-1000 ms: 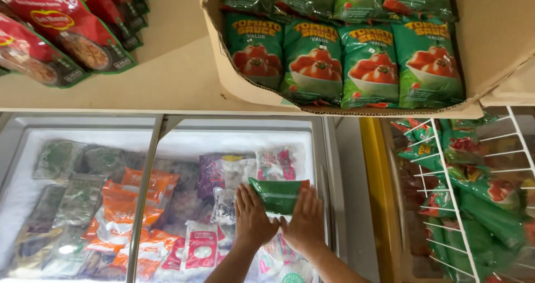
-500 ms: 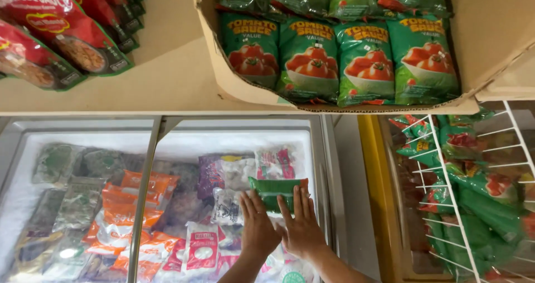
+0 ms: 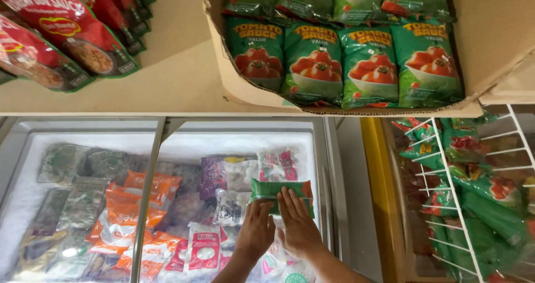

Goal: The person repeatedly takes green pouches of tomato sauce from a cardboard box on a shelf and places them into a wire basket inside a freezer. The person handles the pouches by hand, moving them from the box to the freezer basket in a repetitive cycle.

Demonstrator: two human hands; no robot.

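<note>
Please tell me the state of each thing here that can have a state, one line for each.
Green packet: lying flat on the frozen goods, both hands on it.
Left hand: fingers laid on the packet.
Right hand: fingers spread flat on the packet.
Chest freezer: full of packs, walls frosted.
Cardboard box: open, packed with green sauce pouches.
Wire basket: filled with green pouches.

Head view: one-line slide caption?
Both hands, left hand and right hand, press a green plastic pouch in a frosty chest freezer.
</note>
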